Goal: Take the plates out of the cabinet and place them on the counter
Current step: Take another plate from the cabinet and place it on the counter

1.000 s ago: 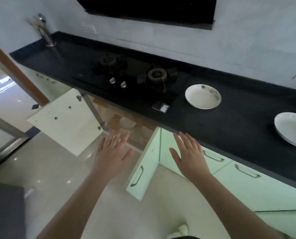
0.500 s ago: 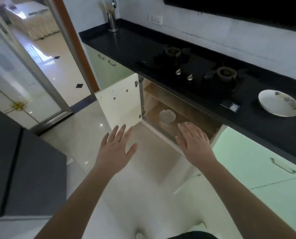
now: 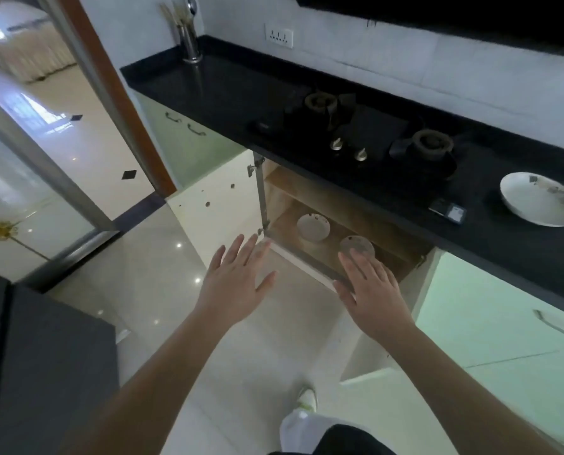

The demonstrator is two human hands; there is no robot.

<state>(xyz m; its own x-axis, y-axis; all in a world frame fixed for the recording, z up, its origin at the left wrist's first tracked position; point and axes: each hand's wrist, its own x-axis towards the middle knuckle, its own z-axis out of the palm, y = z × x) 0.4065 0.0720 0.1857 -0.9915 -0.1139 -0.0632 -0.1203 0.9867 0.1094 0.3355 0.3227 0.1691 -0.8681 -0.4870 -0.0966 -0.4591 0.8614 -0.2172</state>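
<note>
The cabinet (image 3: 307,198) under the stove stands open, both doors swung out. Two small white plates lie on its wooden shelf: one (image 3: 313,227) further back, one (image 3: 356,246) near the front edge. My right hand (image 3: 372,290) hovers flat with straight fingers just in front of the nearer plate, fingertips partly covering it. My left hand (image 3: 234,277) is spread flat over the floor by the left door (image 3: 221,205), holding nothing. A larger white plate (image 3: 541,199) sits on the black counter (image 3: 503,244) at the right.
A two-burner gas stove (image 3: 366,136) occupies the counter above the cabinet. A steel utensil holder (image 3: 188,41) stands at the counter's far left. The right door (image 3: 372,343) hangs open beside my right forearm. A dark unit (image 3: 44,362) is at lower left; my foot (image 3: 307,399) is below.
The view has shifted left and lower toward the open cabinet. Both hands stay flat and have come closer to the shelf; a second plate in the cabinet is now visible.
</note>
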